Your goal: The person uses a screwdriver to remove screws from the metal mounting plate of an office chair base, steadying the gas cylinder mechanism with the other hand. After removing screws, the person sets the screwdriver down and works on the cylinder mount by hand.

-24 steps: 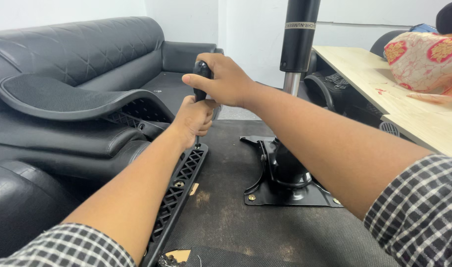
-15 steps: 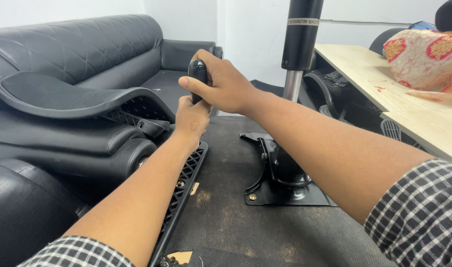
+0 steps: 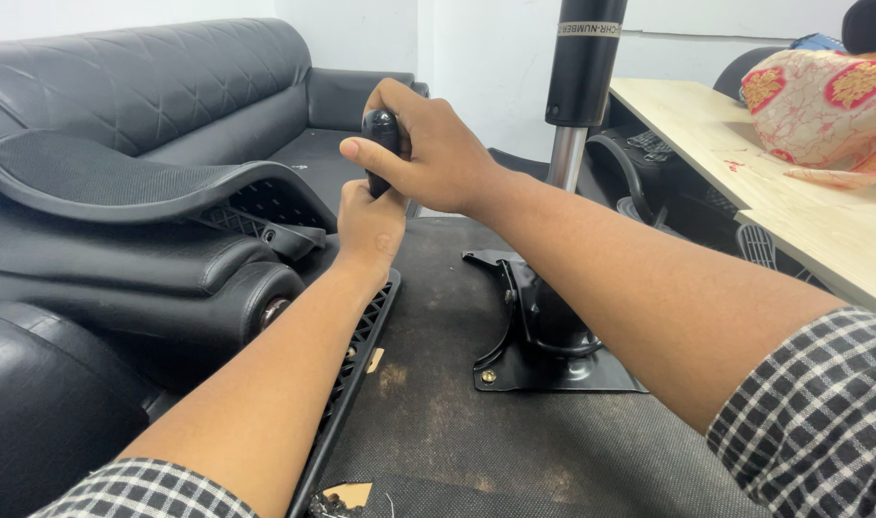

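My right hand (image 3: pixel 428 144) is clenched around the black handle (image 3: pixel 382 129) of what looks like a screwdriver, held upright above the near edge of the overturned office chair seat (image 3: pixel 514 432). My left hand (image 3: pixel 369 228) sits just below it, closed around the tool's lower part; the shaft and tip are hidden behind my fingers, so I cannot tell what they bear on. Both grips are closed.

I judge the main risk to be the tip slipping out of its seat: with my left hand so close to the point, a skid would run straight into my palm or gouge the ribbed plastic frame rail (image 3: pixel 356 350) beneath my wrist. Leaning too hard from above could also tilt the tool, since I am reaching with both arms stretched out.

Around me, the chair's curved armrest (image 3: pixel 121 177) juts out to the left, close to my left hand, crowding that side. The metal mounting plate (image 3: pixel 543 364) with the gas lift column (image 3: pixel 582 67) stands to the right, beside my right forearm; a swing of my elbow could knock it. A black leather sofa (image 3: pixel 150 86) lies behind, and a wooden surface (image 3: pixel 793 211) with a patterned cloth bundle (image 3: pixel 831 105) is well apart on the right.
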